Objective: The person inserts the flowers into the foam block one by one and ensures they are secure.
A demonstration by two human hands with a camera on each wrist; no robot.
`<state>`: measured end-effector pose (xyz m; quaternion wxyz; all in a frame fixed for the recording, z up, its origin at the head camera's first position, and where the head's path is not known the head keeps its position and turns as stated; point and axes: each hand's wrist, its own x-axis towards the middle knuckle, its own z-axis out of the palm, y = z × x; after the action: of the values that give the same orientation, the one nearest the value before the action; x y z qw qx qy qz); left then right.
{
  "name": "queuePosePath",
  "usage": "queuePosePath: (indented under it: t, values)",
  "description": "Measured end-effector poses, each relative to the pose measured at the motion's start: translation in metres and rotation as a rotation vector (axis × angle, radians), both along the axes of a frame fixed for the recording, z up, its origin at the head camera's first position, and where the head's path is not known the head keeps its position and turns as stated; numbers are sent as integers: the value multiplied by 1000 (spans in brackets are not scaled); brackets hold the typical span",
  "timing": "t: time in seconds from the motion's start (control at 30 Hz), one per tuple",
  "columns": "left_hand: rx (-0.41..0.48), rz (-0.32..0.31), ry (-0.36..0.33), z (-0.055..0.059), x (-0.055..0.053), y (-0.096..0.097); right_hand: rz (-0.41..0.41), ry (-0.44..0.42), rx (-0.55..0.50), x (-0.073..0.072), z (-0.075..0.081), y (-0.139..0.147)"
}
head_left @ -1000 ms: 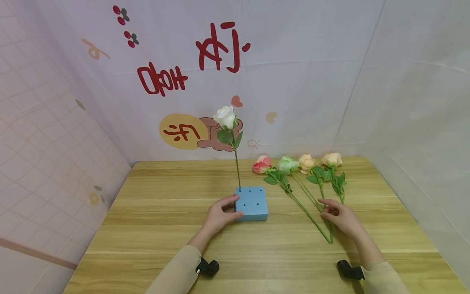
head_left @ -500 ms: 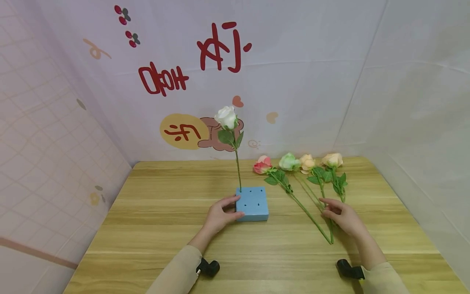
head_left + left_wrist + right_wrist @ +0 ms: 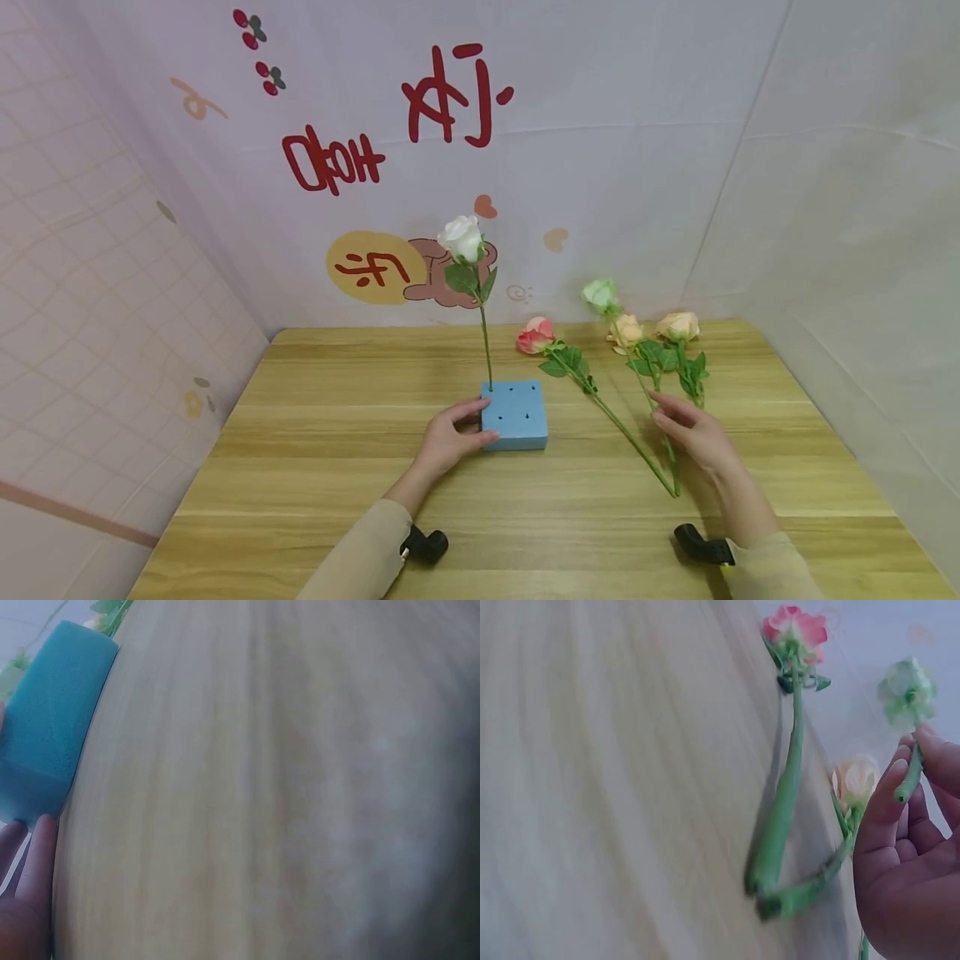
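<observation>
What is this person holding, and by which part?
The right hand pinches the green rose by its lower stem; the left hand grips the blue block by its left side.

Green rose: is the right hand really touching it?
Touching. The right wrist view shows the right hand pinching the green rose by its stem.

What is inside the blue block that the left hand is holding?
The stem of the white rose enters the far-left corner of the top of the blue block. Four other dark holes show. How deep the stem goes is hidden.
</observation>
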<state>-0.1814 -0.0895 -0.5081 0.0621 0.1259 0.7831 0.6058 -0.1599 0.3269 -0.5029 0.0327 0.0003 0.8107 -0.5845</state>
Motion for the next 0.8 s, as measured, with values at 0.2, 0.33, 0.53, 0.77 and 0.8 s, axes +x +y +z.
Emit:
queuePosePath:
  t: [0.2, 0.33, 0.53, 0.77, 0.8]
  values:
    - [7, -5, 3, -10, -4, -1, -5, -35, -256, -2, 1, -9]
    - [4, -2, -3, -10, -4, -2, 24, -21, -353, -4, 1, -17]
    - [-5, 1, 7, 0, 0, -1, 99, 53, -391, -11, 3, -30]
    - [15, -22, -4, 25, 10, 0, 125, 78, -244, -19, 6, -47]
    - [17, -23, -4, 26, 11, 0, 127, 75, -237, -20, 7, -50]
